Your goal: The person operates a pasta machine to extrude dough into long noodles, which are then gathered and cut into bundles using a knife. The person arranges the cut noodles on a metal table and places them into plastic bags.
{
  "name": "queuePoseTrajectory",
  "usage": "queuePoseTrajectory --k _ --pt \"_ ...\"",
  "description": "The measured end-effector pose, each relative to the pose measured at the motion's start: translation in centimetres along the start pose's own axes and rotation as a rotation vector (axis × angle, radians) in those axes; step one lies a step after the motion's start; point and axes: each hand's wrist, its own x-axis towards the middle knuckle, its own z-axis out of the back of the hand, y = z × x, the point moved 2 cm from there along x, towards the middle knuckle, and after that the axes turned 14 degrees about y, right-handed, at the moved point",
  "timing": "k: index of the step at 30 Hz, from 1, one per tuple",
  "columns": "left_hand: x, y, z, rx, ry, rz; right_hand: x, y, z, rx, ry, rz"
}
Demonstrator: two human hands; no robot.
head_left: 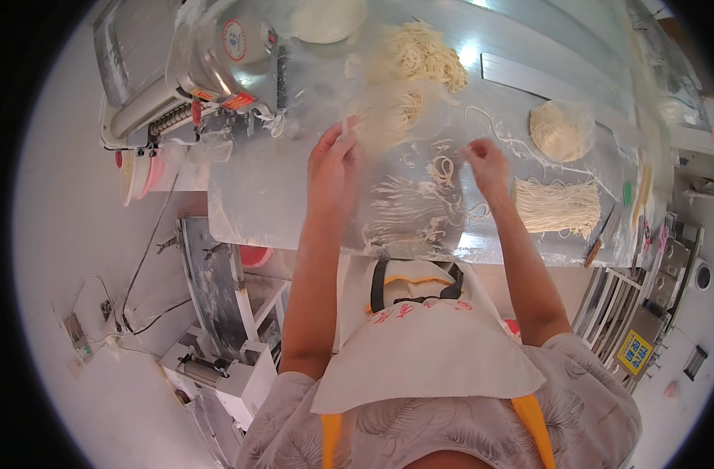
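My left hand (332, 160) has its fingertips drawn close beside what seems a clear plastic film (376, 117), though I can't tell whether it pinches it; my right hand (490, 166) is curled, its contents unclear. The film seems to cover noodles (410, 108) just nearer me than the noodle heap (427, 59). If it slips or snags, noodles could spill among the loose strands (412, 207) on the floury table (271, 184). Blur hides my right fingertips; haze swallows the film's edges.
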Motion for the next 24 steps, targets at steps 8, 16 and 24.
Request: queuePoseTrajectory --k 8,16,24 --pt "-0.2 0.8 -0.8 0.082 0.029 0.059 -0.3 -2.9 -5.1 -0.21 0.07 -0.011" --pt "-0.4 1.5 -0.5 0.07 0.026 0.061 -0.7 -2.4 -5.9 -0.492 0.129 0.151" --pt "-0.8 1.2 0.3 0.031 0.027 0.031 -3.7 4.1 -1.6 0.323 0.367 -0.11"
